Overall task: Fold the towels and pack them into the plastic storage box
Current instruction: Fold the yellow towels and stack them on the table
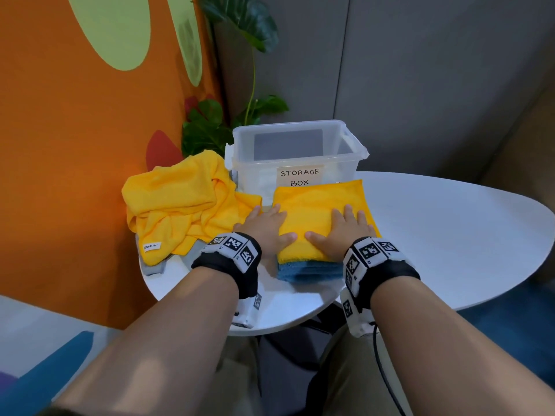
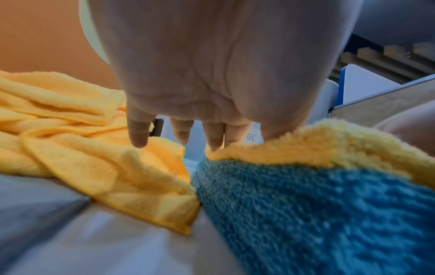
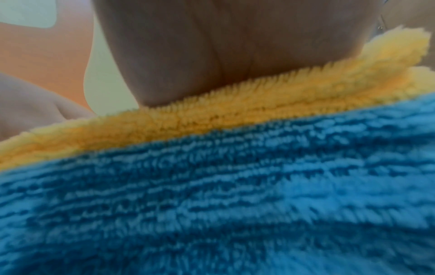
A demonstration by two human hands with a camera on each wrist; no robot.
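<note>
White round table [image 1: 450,235]: the work sits at its left part; the right half of the top lies bare out to the curved rim, and a narrow bare strip runs along the near edge in front of the stack. Orange wall [image 1: 75,175] with green shapes close on the left, grey panels behind, a leafy plant [image 1: 210,127] in the corner between them. Clear plastic storage box [image 1: 295,145], lid off, stands at the back of the table, label reading "STORAGE BOX" facing the person; its near wall is just behind the stack. Crumpled yellow towels [image 1: 177,202] heaped left of the box, over a grey cloth [image 1: 153,267] whose corner hangs at the table edge; the heap reaches to the left side of the stack. Folded stack: yellow towel [image 1: 321,202] squared on top of a blue towel [image 1: 309,270], directly before the box. Left hand [image 1: 264,228] at the stack's left edge, fingers straight and spread, thumb lying on the yellow top. Right hand [image 1: 345,229] flat on top, fingers straight, palm pressing down; neither hand pinches cloth. Wrist views: pile fibres close up, blurred.
</note>
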